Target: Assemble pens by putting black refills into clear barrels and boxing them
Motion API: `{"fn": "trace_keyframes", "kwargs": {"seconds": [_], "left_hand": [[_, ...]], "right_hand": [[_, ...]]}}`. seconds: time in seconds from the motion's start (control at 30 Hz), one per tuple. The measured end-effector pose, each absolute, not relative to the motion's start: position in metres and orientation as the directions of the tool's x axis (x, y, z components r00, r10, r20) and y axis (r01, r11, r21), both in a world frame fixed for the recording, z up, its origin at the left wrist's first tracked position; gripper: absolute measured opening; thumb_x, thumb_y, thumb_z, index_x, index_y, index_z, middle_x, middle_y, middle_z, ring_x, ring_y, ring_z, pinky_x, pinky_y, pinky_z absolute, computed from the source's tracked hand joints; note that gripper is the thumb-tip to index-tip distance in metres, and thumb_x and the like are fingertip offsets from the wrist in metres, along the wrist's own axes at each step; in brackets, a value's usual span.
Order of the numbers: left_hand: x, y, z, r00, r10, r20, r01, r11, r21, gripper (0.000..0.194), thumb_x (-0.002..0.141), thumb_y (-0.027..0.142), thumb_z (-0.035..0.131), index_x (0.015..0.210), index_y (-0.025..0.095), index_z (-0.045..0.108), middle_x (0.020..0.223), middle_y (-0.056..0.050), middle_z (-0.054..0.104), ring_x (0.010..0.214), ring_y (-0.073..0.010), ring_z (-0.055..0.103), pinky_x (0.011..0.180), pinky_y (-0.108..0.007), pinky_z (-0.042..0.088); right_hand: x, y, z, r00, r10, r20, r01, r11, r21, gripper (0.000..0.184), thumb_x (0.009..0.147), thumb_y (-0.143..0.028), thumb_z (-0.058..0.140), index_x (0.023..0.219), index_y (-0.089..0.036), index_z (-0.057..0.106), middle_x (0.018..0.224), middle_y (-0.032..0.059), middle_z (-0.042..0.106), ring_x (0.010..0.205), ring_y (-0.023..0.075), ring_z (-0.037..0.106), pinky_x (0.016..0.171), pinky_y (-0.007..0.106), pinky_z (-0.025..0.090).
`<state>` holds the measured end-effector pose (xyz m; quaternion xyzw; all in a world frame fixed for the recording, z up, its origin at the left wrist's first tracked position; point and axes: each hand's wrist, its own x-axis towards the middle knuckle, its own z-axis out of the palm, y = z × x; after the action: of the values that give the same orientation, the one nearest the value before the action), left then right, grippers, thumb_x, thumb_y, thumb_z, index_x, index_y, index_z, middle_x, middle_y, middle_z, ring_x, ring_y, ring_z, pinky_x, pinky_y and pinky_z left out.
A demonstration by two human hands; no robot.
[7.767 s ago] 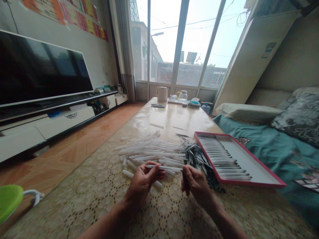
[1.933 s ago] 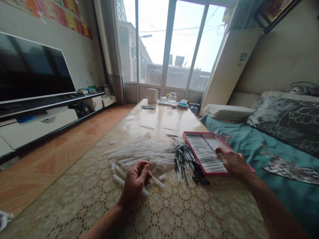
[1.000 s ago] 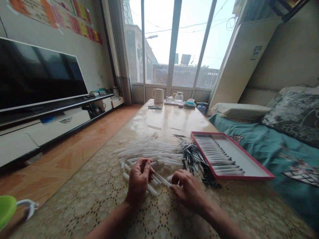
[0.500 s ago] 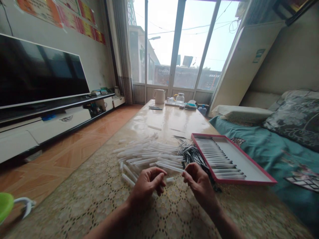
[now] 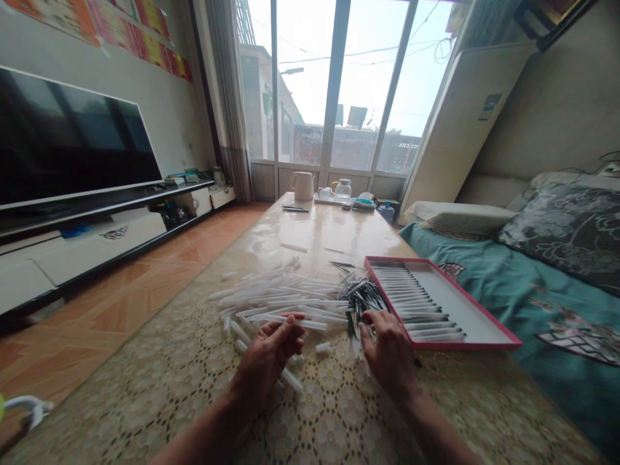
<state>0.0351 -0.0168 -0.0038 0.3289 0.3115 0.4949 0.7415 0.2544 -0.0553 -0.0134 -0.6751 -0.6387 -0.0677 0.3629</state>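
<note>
My left hand (image 5: 272,352) is closed, thumb against fingers, on a white pen barrel (image 5: 312,324) that points right over the pile. Behind it lies a loose heap of white pen barrels (image 5: 281,294). My right hand (image 5: 390,349) reaches to the near edge of a pile of dark-tipped pen refills (image 5: 361,290), its fingers curled together; whatever they pinch is hidden. Right of this pile, a pink-rimmed tray (image 5: 477,307) holds a row of pens (image 5: 416,297) with dark ends along its left side. A short white piece (image 5: 323,347) lies between my hands.
The long table has a patterned cover (image 5: 320,413). At its far end stand a beige jug (image 5: 303,186), a glass pot (image 5: 343,188) and a tissue pack (image 5: 363,203). A sofa (image 5: 484,271) runs along the right. A white-edged chair part (image 5: 29,407) shows lower left.
The right hand has put a pen in the tray, come back to the barrels, brought one to the left hand and moved right to the refills. The left hand now holds the barrel.
</note>
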Motion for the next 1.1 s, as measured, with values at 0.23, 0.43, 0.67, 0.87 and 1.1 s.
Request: {"fn": "trace_keyframes", "kwargs": {"seconds": [0.23,0.43,0.67,0.87,1.1], "left_hand": [[0.031,-0.014,-0.006,0.290,0.940,-0.179,-0.601,0.324,0.731,0.014,0.081,0.016,0.062,0.091,0.009,0.068,0.070,-0.005,0.069,0.058,-0.0101,0.063,0.055,-0.019,0.054],[0.032,-0.015,0.001,0.208,0.941,-0.268,-0.645,0.338,0.685,0.015,0.085,0.007,0.052,0.084,0.008,0.066,0.073,-0.009,0.071,0.063,-0.0140,0.069,0.060,-0.021,0.057],[0.033,-0.012,0.001,0.181,0.950,-0.254,-0.706,0.306,0.639,0.017,0.088,0.011,0.048,0.080,0.011,0.064,0.072,-0.008,0.072,0.066,-0.0146,0.070,0.064,-0.022,0.057],[0.032,-0.012,0.001,0.150,0.951,-0.269,-0.719,0.292,0.631,0.012,0.086,0.012,0.052,0.080,0.011,0.062,0.070,-0.008,0.072,0.065,-0.0149,0.070,0.063,-0.022,0.057],[0.033,-0.013,0.003,0.155,0.951,-0.267,-0.703,0.297,0.647,0.011,0.086,0.013,0.053,0.080,0.011,0.062,0.070,-0.008,0.071,0.064,-0.0148,0.069,0.063,-0.022,0.057]], "right_hand": [[0.263,-0.047,-0.034,0.156,0.827,0.541,0.987,-0.102,-0.128,0.009,0.083,-0.025,0.054,0.084,-0.017,0.058,0.082,0.0087,0.062,0.082,0.0229,0.057,0.074,0.032,0.039],[0.270,-0.045,-0.038,0.171,0.827,0.535,0.980,-0.085,-0.182,0.010,0.084,-0.022,0.048,0.076,-0.018,0.053,0.076,0.0070,0.060,0.075,0.0210,0.058,0.068,0.030,0.040],[0.254,-0.062,-0.008,0.254,0.795,0.551,0.788,0.161,-0.595,0.009,0.085,-0.026,0.045,0.084,-0.020,0.052,0.070,0.0001,0.057,0.060,0.0143,0.054,0.058,0.024,0.042],[0.231,-0.080,0.006,0.123,0.767,0.630,0.685,0.394,-0.613,0.007,0.082,-0.019,0.045,0.082,-0.019,0.052,0.066,-0.0022,0.052,0.060,0.0128,0.051,0.057,0.023,0.041],[0.227,-0.085,0.008,0.100,0.760,0.642,0.625,0.454,-0.635,0.009,0.078,-0.014,0.046,0.082,-0.020,0.052,0.066,-0.0025,0.052,0.058,0.0119,0.050,0.054,0.022,0.041]]}}
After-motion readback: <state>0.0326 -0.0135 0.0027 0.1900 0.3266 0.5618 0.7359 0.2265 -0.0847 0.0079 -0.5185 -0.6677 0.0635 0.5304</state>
